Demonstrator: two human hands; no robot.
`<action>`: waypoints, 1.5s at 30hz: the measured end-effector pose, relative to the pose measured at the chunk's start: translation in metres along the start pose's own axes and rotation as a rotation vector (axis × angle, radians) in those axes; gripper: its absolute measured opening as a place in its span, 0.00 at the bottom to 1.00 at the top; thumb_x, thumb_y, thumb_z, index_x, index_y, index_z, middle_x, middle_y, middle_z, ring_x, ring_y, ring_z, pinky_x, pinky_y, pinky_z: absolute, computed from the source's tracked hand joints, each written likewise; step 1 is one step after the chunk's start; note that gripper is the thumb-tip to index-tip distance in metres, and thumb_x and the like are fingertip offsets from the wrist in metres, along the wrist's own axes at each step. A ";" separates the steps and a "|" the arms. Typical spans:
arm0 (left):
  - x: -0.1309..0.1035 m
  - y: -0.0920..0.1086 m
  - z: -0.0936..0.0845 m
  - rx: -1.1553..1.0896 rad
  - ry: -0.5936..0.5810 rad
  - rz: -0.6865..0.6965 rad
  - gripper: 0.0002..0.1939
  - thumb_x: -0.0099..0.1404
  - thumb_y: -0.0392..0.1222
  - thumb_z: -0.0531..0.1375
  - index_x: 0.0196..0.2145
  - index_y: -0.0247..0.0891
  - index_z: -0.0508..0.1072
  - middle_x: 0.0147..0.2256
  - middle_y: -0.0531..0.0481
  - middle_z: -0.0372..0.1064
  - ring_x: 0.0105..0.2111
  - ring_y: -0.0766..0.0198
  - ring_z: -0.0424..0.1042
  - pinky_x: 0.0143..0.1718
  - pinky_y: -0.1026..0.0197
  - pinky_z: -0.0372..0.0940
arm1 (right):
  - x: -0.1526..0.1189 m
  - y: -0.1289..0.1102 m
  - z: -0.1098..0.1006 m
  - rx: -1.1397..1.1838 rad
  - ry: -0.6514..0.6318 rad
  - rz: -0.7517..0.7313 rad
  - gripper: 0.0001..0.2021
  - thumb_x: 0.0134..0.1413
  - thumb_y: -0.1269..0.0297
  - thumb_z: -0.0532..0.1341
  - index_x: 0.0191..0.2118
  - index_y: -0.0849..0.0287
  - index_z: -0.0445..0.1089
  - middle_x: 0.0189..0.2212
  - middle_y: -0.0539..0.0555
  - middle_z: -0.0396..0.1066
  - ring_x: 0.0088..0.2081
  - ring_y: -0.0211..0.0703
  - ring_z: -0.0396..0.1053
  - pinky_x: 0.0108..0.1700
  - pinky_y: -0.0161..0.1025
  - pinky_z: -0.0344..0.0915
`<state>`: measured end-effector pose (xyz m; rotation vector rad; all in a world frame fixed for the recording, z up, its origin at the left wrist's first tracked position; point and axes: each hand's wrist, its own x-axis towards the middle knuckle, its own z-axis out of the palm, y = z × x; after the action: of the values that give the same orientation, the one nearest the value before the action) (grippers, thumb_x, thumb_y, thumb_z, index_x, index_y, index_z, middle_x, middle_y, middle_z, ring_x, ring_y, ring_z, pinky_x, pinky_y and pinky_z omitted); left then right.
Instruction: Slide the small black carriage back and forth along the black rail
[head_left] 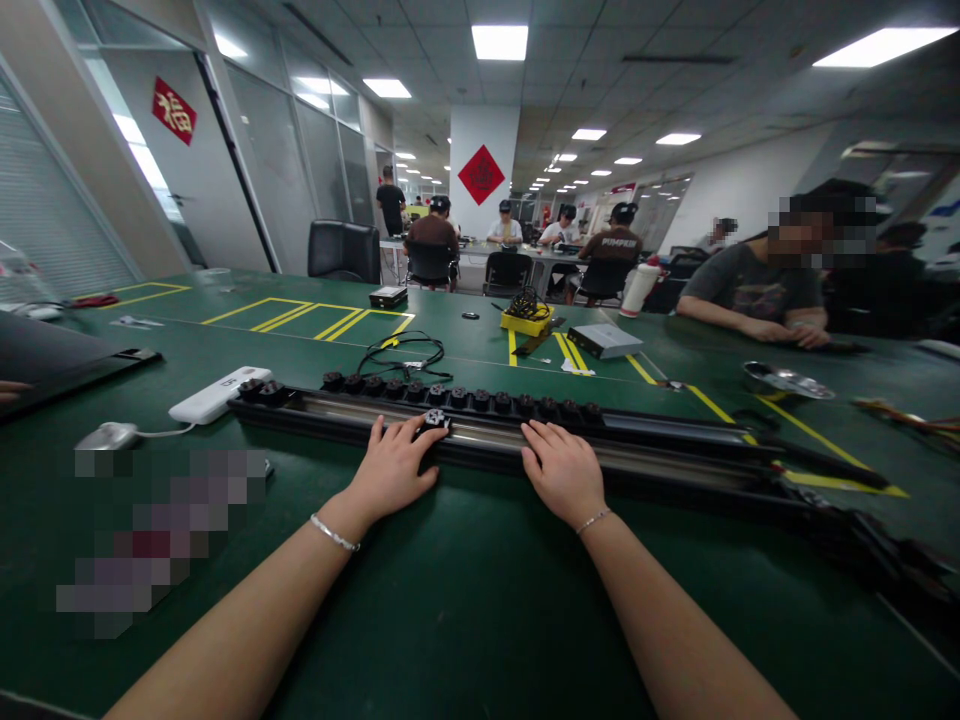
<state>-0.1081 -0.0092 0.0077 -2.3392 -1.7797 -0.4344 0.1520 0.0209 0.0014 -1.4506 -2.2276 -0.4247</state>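
Observation:
A long black tray-like rail (480,442) with a shiny metallic channel lies across the table in front of me. My left hand (391,468) rests over its near edge, fingers spread and thumb apart. Beside its index finger, and seemingly touching it, sits a small black piece with a white pattern (436,418). Farther right, my right hand (568,472) lies with outstretched fingertips on the near edge. Nothing shows in its grasp. Along the rail's far side runs a row of several small black round-topped pieces (480,400). Two similar pieces (259,390) sit at the left end.
A white power strip (219,394) lies left of the rail. Behind it are a coiled black cable (405,352), a yellow box (527,323) of cables and a grey box (604,341). A metal dish (787,380) stands right. A co-worker (772,280) sits across the table.

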 end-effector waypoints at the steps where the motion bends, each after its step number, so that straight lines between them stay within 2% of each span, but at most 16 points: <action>1: 0.000 0.000 0.000 0.002 -0.001 0.000 0.28 0.57 0.48 0.56 0.55 0.52 0.60 0.56 0.46 0.57 0.54 0.49 0.58 0.58 0.37 0.41 | 0.000 0.000 0.000 0.000 -0.002 0.000 0.20 0.59 0.60 0.48 0.53 0.55 0.66 0.53 0.53 0.66 0.53 0.46 0.61 0.50 0.44 0.56; 45: 0.001 0.004 0.001 -0.004 -0.016 -0.012 0.29 0.56 0.49 0.56 0.56 0.54 0.59 0.57 0.47 0.56 0.53 0.46 0.58 0.56 0.32 0.40 | 0.000 0.000 0.000 -0.010 -0.002 -0.002 0.20 0.59 0.60 0.48 0.53 0.54 0.66 0.53 0.52 0.66 0.53 0.46 0.61 0.50 0.44 0.56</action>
<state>-0.1042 -0.0087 0.0076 -2.3424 -1.8019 -0.4230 0.1519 0.0214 0.0013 -1.4542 -2.2318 -0.4361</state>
